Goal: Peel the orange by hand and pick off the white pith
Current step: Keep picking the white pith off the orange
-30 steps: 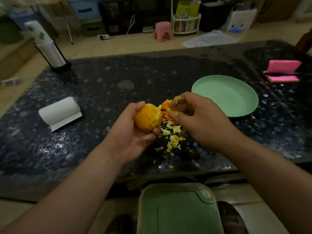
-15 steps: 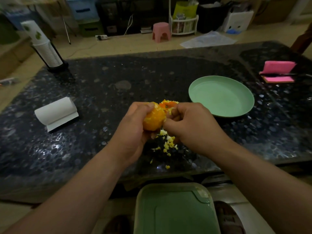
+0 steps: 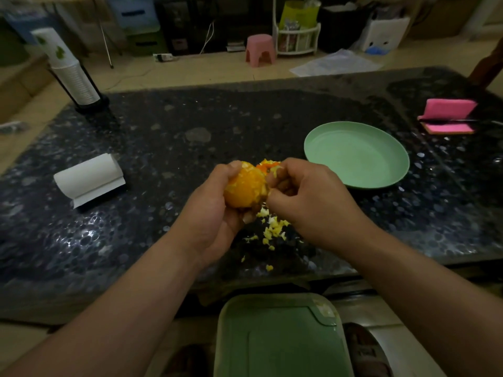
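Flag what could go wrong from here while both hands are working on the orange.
1. The loose yellow-white peel and pith scraps lie on the dark speckled table, not on the round green plate; some sit near the front edge and may drop off.
2. The left hand grips the round, partly peeled orange while the right hand pinches at its side; a hard tug could squash it or make it slip.
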Demonstrator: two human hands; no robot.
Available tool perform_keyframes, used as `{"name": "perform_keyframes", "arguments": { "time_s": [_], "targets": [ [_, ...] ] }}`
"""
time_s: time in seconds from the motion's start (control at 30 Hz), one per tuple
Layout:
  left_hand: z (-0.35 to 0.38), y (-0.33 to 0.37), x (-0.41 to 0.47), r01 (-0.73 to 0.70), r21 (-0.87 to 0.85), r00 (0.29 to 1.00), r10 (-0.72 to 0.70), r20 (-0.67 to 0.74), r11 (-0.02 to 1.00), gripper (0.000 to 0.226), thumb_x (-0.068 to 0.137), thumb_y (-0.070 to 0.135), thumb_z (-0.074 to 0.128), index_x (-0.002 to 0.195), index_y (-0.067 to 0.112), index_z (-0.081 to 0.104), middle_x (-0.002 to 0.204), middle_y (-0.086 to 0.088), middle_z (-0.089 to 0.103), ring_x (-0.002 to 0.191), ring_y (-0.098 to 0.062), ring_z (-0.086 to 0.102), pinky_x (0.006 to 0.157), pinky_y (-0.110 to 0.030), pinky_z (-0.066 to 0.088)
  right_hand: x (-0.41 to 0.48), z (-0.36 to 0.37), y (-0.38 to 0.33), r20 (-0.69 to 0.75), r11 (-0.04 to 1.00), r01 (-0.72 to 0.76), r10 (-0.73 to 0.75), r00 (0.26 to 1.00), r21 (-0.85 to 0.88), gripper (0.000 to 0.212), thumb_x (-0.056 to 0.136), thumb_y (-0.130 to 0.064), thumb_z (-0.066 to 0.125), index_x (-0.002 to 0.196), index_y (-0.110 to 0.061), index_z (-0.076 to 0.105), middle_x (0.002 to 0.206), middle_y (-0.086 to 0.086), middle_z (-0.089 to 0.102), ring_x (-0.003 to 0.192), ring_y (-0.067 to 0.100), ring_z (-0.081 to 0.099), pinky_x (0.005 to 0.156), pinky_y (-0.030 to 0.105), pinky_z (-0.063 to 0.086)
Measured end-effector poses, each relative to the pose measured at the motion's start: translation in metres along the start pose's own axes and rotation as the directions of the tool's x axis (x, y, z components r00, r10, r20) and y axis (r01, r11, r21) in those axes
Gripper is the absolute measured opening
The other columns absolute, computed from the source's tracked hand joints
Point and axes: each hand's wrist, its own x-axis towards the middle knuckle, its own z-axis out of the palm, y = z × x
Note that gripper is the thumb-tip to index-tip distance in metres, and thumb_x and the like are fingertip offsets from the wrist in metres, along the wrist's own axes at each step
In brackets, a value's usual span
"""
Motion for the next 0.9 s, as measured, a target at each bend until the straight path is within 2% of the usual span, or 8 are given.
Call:
{"name": "perform_keyframes", "arguments": {
  "time_s": [0.1, 0.17, 0.33, 0.43, 0.57, 0.67, 0.77, 0.9],
  "targets": [
    [0.0, 0.001, 0.0, -0.014, -0.027, 1.0, 0.014, 0.014, 1.0, 0.022, 0.106, 0.033, 0.051, 0.11, 0.014, 0.061, 0.097, -0.012, 0.066, 0.075, -0.019, 0.058, 0.049, -0.026, 0.042, 0.0, 0.0, 0.0, 0.023, 0.999, 0.011, -0.012, 1.0, 0.045, 0.013, 0.086, -0.025, 0.077, 0.094, -0.028, 0.068, 0.081, -0.007, 0.07, 0.072, 0.006, 0.066, 0.064, 0.025, 0.054],
    [0.0, 0.001, 0.0, -0.021, -0.02, 1.0, 0.021, 0.015, 1.0, 0.023, 0.106, 0.033, 0.051, 0.114, 0.012, 0.06, 0.1, -0.012, 0.067, 0.077, -0.018, 0.06, 0.051, -0.027, 0.043, 0.0, 0.001, -0.001, 0.001, 0.999, 0.007, -0.007, 1.0, 0.043, 0.012, 0.086, -0.028, 0.078, 0.092, -0.029, 0.067, 0.08, -0.007, 0.07, 0.073, 0.006, 0.067, 0.065, 0.025, 0.056],
    [0.002, -0.004, -0.001, -0.07, 0.064, 0.996, 0.072, -0.042, 0.995, 0.032, 0.106, 0.035, 0.054, 0.124, 0.01, 0.058, 0.113, -0.015, 0.065, 0.086, -0.021, 0.062, 0.059, -0.032, 0.048, -0.004, 0.007, -0.004, -0.076, 1.0, -0.005, 0.004, 0.997, -0.009, 0.012, 0.086, -0.024, 0.078, 0.081, -0.022, 0.067, 0.072, -0.005, 0.067, 0.066, 0.009, 0.062, 0.058, 0.023, 0.05],
    [0.004, -0.007, -0.003, -0.113, 0.153, 0.99, 0.125, -0.068, 0.982, 0.023, 0.106, 0.034, 0.053, 0.118, 0.014, 0.059, 0.107, -0.009, 0.068, 0.085, -0.017, 0.064, 0.065, -0.034, 0.049, -0.004, 0.012, -0.005, -0.113, 0.999, -0.021, 0.018, 0.993, -0.031, 0.018, 0.085, -0.022, 0.076, 0.072, -0.018, 0.063, 0.063, -0.002, 0.062, 0.061, 0.012, 0.058, 0.052, 0.024, 0.045],
    [0.008, -0.008, -0.004, -0.128, 0.169, 0.988, 0.141, -0.065, 0.977, 0.017, 0.107, 0.032, 0.052, 0.113, 0.017, 0.058, 0.101, -0.005, 0.069, 0.081, -0.014, 0.065, 0.064, -0.033, 0.05, -0.004, 0.012, -0.005, -0.128, 0.999, -0.034, 0.029, 0.991, -0.04, 0.021, 0.086, -0.022, 0.076, 0.07, -0.017, 0.062, 0.059, -0.003, 0.059, 0.056, 0.008, 0.052, 0.05, 0.022, 0.04],
    [0.006, -0.008, -0.003, -0.106, 0.141, 0.991, 0.116, -0.069, 0.984, 0.02, 0.107, 0.032, 0.054, 0.114, 0.014, 0.059, 0.1, -0.007, 0.068, 0.08, -0.016, 0.064, 0.062, -0.033, 0.049, -0.005, 0.011, -0.004, -0.141, 0.999, -0.013, 0.005, 0.99, -0.051, 0.025, 0.085, -0.021, 0.076, 0.068, -0.019, 0.058, 0.057, -0.005, 0.055, 0.055, 0.007, 0.05, 0.05, 0.019, 0.038],
    [0.002, -0.006, -0.001, -0.051, 0.082, 0.997, 0.055, -0.047, 0.995, 0.039, 0.104, 0.036, 0.057, 0.129, 0.006, 0.057, 0.109, -0.015, 0.066, 0.083, -0.02, 0.062, 0.057, -0.032, 0.048, -0.005, 0.009, -0.003, -0.12, 0.998, 0.016, -0.023, 0.992, -0.061, 0.022, 0.086, -0.022, 0.075, 0.071, -0.02, 0.06, 0.06, -0.004, 0.056, 0.056, 0.008, 0.049, 0.05, 0.019, 0.038],
    [-0.006, 0.0, -0.002, 0.069, 0.002, 0.998, -0.069, 0.002, 0.998, 0.028, 0.104, 0.035, 0.054, 0.12, 0.012, 0.058, 0.102, -0.015, 0.065, 0.07, -0.02, 0.058, 0.046, -0.025, 0.041, -0.002, 0.003, 0.002, -0.107, 0.998, 0.048, -0.051, 0.993, -0.036, 0.016, 0.087, -0.018, 0.075, 0.075, -0.022, 0.064, 0.061, -0.008, 0.058, 0.056, 0.005, 0.05, 0.053, 0.016, 0.039]
  ]
}}
